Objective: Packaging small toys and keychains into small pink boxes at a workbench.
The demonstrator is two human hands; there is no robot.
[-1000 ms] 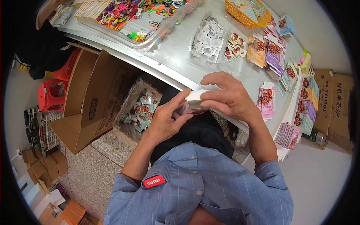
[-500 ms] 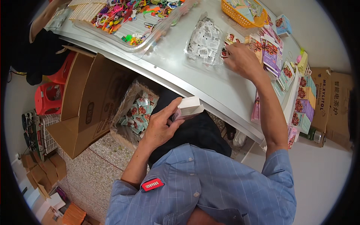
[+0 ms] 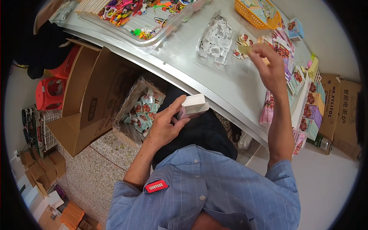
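My left hand (image 3: 165, 128) is closed around a small white and pink carton (image 3: 194, 102) above my lap, one end of it standing open. Over the table's right part, my right hand (image 3: 271, 71) pinches a small flat yellow-green piece (image 3: 244, 50) between thumb and fingertips. Small printed picture pieces (image 3: 245, 39) lie just beneath that hand. Beside them stands a clear plastic tray (image 3: 201, 48) heaped with white sachets (image 3: 217, 34). Flattened pink and purple cartons (image 3: 283, 51) are piled to the right of this hand.
A large clear bin (image 3: 153, 43) of colourful trinkets and a yellow basket (image 3: 247, 15) stand on the table. Below the table edge, an open cardboard box (image 3: 86, 92) adjoins a lined box of green packets (image 3: 143, 115). Red stools (image 3: 51, 94) and another person's arm (image 3: 46, 15) are at left.
My right hand has lifted from the picture pieces and moved right, now with the yellow-green piece in its fingertips. My left hand still holds the carton in nearly the same place.
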